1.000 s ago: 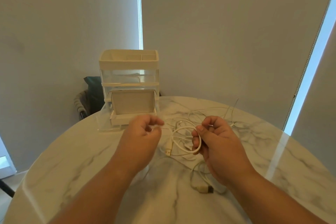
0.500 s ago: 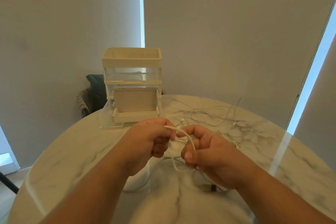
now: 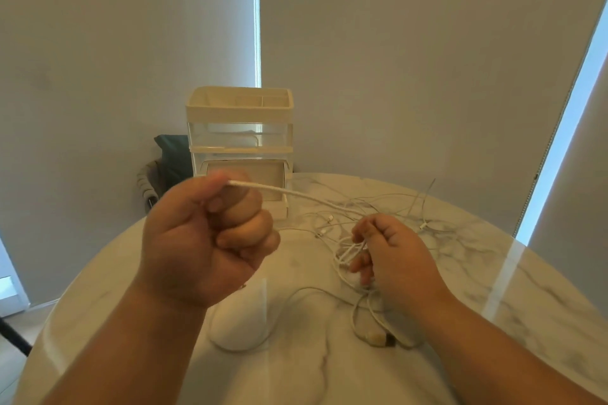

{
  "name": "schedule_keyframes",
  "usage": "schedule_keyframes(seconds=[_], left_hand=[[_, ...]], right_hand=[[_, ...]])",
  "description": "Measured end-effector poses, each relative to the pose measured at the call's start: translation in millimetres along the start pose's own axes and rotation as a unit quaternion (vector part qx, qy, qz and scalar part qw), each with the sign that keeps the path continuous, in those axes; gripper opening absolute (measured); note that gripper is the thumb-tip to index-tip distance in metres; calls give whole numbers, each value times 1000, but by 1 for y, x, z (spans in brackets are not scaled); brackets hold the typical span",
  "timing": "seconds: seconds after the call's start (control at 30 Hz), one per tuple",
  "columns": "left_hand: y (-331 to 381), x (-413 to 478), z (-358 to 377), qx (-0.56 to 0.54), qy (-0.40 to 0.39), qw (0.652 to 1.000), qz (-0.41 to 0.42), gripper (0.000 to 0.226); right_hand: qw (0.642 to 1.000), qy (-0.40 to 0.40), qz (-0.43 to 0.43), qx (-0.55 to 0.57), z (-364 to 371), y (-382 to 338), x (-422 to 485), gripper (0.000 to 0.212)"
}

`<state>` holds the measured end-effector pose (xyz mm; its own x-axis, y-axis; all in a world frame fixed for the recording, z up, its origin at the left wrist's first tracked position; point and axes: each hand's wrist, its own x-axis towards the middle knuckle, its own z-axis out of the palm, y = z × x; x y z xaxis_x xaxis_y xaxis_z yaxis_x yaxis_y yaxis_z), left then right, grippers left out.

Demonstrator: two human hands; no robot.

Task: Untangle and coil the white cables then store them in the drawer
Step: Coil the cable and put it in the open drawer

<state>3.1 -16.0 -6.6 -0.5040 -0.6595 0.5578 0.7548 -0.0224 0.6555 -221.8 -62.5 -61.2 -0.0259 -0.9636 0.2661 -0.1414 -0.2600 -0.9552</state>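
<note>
White cable [image 3: 306, 197] is stretching in a taut line between the two hands, above the marble table [image 3: 493, 306]. The left hand [image 3: 204, 246] is gripping one end of it. Its fingers are curling into a tight fist, and the cable is coming out at the top, by the thumb and forefinger. This hand is hovering well off the table with its back toward the camera. It is partly hiding the drawer [image 3: 274, 176], which is sitting at the bottom of the organiser [image 3: 239, 108] near the far edge and appears pulled out a little. The right hand [image 3: 394, 256] is holding lower, close to the tabletop. Its fingers are curling round a small bunch of loops [image 3: 348, 251], with the forearm reaching in from the lower right. A tangle [image 3: 329, 219] of thinner white cables is lying loose on the table beyond and beside this hand. One strand is trailing toward the camera and ending in a plug [image 3: 378, 338] beneath the right wrist.
</note>
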Motion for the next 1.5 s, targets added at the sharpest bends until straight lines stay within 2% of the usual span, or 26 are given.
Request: schedule_keyframes(seconds=[0.07, 0.13, 0.2, 0.27, 0.33, 0.47, 0.57, 0.63, 0.67, 0.73, 0.83, 0.93, 1.1, 1.2, 1.3, 1.43, 1.5], left_hand=[[-7, -1, 6, 17, -59, 997, -48, 32], [-17, -2, 11, 67, -115, 984, -121, 38], [-25, -4, 9, 135, -132, 960, -205, 36], [-25, -4, 8, 214, -143, 927, -274, 24], [-22, -1, 13, 254, -162, 896, -327, 28], [-29, -1, 22, 287, -160, 860, -391, 37], [-35, 1, 25, 281, -213, 857, -376, 34], [-39, 3, 24, 251, -238, 884, -314, 41], [-42, 4, 22, 233, -243, 905, -261, 38], [-45, 4, 17, 201, -207, 943, -169, 30], [-45, 4, 6, 150, -108, 978, -95, 26], [-43, 6, -1, 107, -51, 991, -68, 25], [-44, 6, 0, 120, 6, 992, -45, 23], [-42, 5, 5, 97, 2, 994, -58, 23], [-38, 2, 12, 55, -59, 987, -142, 27], [-40, 0, 21, 123, -168, 941, -268, 28], [-42, 1, 24, 130, -180, 930, -294, 25]], right_hand=[[998, 14, 3, 58, 1, -4, 1, 27], [991, 25, -35, 127, 1, -10, 2, 28], [977, 30, -81, 196, -3, -16, 3, 29], [964, 34, -122, 232, -8, -17, 6, 30], [961, 33, -154, 226, -10, -12, 10, 30], [969, 39, -178, 166, -7, 0, 14, 25], [977, 29, -184, 102, -6, 4, 14, 29], [983, 13, -168, 73, -5, 6, 13, 24], [987, 3, -150, 56, -5, 7, 13, 23], [994, -19, -105, 14, -3, 12, 13, 24], [997, -45, -57, -4, 1, 20, 11, 21], [998, -62, -34, -2, 4, 26, 12, 38], [997, -55, -45, -15, 8, 30, 13, 23], [995, -63, -59, -48, 8, 30, 13, 19], [993, -68, -67, -75, 10, 28, 12, 17], [996, -20, -78, -46, 10, 18, 8, 18], [997, -15, -71, -23, 10, 16, 7, 17]])
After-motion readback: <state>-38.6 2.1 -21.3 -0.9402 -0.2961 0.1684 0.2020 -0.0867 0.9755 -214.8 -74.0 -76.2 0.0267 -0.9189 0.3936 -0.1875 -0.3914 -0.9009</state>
